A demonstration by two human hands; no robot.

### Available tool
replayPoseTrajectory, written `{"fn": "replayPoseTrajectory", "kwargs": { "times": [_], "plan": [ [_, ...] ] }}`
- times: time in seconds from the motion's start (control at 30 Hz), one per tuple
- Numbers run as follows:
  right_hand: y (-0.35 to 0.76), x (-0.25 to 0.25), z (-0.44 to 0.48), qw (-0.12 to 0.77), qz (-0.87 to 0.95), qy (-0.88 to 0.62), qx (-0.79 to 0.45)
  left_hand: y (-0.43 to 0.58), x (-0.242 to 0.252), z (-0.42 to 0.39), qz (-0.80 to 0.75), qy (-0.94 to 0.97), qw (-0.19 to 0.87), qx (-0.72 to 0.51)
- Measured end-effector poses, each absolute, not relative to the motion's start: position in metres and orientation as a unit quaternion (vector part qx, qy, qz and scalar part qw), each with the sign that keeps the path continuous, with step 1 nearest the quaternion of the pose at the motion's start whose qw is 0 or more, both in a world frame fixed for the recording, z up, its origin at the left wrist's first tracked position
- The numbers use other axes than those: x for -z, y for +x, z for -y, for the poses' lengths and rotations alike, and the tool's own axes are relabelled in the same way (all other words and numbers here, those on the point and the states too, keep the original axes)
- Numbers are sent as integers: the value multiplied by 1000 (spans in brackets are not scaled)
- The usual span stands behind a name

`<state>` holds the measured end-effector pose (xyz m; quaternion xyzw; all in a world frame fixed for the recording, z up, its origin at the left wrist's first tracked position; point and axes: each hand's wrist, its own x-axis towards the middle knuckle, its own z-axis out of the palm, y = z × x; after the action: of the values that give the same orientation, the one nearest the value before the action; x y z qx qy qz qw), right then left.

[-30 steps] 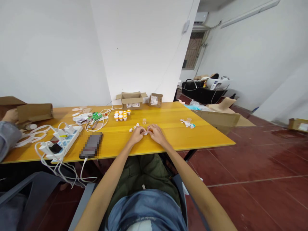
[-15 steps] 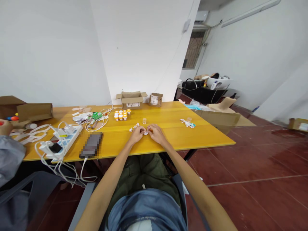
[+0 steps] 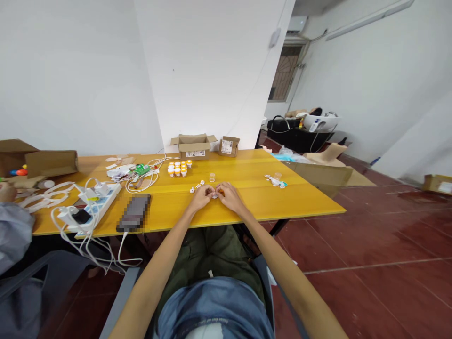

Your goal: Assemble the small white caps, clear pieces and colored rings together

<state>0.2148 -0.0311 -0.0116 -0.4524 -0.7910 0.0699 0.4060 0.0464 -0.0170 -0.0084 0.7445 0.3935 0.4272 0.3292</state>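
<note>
My left hand and my right hand meet over the table near its front edge. Their fingers are closed on a small whitish piece, mostly covered by the fingertips, so its kind is unclear. Just beyond the hands stands a small clear plastic cup. Several small white pieces with dark markings lie close to my left hand. Farther back is a cluster of small jars with orange-and-white lids.
Cardboard boxes stand against the wall. On the left lie a phone, a power strip and tangled white cables. Small white and teal pieces lie at the right. A co-worker's sleeve shows at far left.
My hands stay in nearly the same place, with only slight finger movement around the small piece. The co-worker's arm at far left has shifted a little lower and left.
</note>
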Motion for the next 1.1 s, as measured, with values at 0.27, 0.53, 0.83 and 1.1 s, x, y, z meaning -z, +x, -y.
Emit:
{"fn": "replayPoseTrajectory", "kwargs": {
  "times": [0.27,0.53,0.83,1.1],
  "plan": [
    [216,13,30,401,792,-454,-73,45,10,17,-373,742,346,-436],
    [217,14,29,400,795,-450,-76,44,13,14,-375,746,357,-418],
    [217,15,29,406,794,-446,-79,45,11,16,-378,744,357,-420],
    [216,16,28,412,789,-445,-98,45,10,17,-377,740,359,-426]
  ]
}}
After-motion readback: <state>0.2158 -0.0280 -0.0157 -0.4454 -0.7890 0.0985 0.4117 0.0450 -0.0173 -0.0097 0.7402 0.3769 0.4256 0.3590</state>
